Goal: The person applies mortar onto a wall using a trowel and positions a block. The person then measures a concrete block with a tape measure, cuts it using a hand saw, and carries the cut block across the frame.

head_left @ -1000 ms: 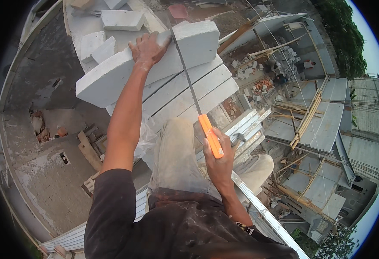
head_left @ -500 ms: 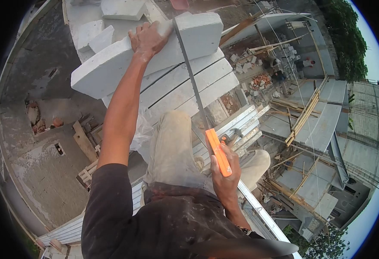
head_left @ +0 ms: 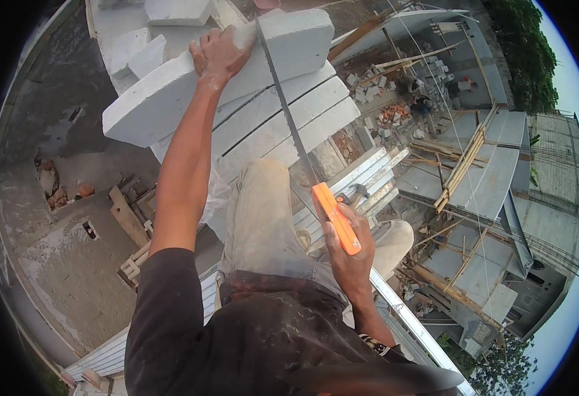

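Note:
A handsaw (head_left: 279,89) with an orange handle is in my right hand (head_left: 354,261), fingers closed round the handle. Its long grey blade slants up and left across a thick white lightweight concrete block (head_left: 148,109), nearer the block's right end. My left hand (head_left: 220,58) grips the block's upper edge just left of the blade, fingertips over the far side. The block stands on its long edge on several white blocks (head_left: 319,99) laid side by side. How deep the blade sits is hard to make out.
White offcuts (head_left: 148,56) lie beyond the block at the far left. Metal channels (head_left: 368,178) and a hammer (head_left: 355,196) lie beside my right knee. A plastic sheet (head_left: 217,198) hangs near my left forearm. A lower building site with bamboo poles (head_left: 464,165) and people drops away at right.
The saw handle has shifted slightly up and right in the picture. The block appears a little higher and farther left as the view moves. Both hands keep their grips.

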The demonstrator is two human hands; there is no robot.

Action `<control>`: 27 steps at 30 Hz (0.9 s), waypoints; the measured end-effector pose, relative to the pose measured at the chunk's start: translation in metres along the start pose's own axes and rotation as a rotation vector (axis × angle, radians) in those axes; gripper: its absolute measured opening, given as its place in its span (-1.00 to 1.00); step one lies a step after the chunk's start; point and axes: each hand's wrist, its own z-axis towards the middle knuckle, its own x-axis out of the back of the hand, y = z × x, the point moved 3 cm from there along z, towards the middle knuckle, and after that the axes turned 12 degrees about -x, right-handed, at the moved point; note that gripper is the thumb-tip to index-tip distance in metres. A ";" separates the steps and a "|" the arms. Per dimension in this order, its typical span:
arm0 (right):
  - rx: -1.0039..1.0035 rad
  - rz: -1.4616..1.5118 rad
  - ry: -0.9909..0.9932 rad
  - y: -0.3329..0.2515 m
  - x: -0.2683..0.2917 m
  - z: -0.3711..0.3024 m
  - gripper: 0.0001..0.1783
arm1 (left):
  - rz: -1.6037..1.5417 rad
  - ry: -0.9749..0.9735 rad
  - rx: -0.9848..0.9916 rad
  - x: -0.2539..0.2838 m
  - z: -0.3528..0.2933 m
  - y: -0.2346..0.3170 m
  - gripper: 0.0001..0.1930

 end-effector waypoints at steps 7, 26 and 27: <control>-0.046 -0.030 -0.202 -0.013 -0.004 0.050 -0.52 | 0.032 -0.086 0.082 -0.003 0.032 -0.042 -0.23; 0.408 -0.029 0.014 -0.022 -0.076 0.102 -0.68 | -0.019 -0.046 0.086 -0.003 -0.005 -0.013 -0.25; 0.255 0.014 -0.067 0.002 -0.061 0.068 -0.71 | -0.013 -0.036 0.096 -0.005 0.003 -0.020 -0.26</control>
